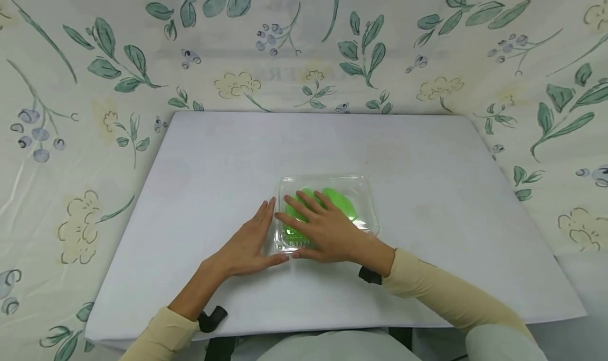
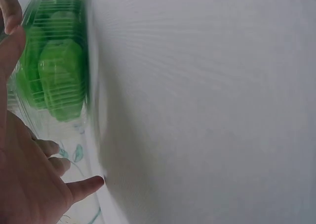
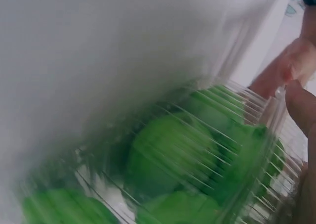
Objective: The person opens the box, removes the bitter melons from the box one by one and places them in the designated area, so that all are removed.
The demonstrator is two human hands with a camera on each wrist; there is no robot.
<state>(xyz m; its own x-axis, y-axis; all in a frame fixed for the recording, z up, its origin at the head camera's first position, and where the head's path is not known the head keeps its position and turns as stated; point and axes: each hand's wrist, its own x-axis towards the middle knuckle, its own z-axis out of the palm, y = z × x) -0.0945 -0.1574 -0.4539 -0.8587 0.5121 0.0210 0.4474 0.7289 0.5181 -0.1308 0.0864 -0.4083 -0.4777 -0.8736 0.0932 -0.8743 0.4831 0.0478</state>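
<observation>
A clear plastic box with ribbed sides lies on the white table in front of the person. Inside it are several bright green rounded things, whose exact kind is hard to tell through the plastic. The right hand rests over the box's lid, fingers spread and straight, its thumb by the near left corner. Along the left side of the box stands the left hand, fingers straight and thumb stretched towards that corner. In the right wrist view, green pieces show blurred behind the ribbed wall.
The white tabletop spreads around the box, with its near edge close to the person's lap. A cloth with a leaf and flower print hangs behind and beside the table. Black wrist-worn devices sit below both wrists.
</observation>
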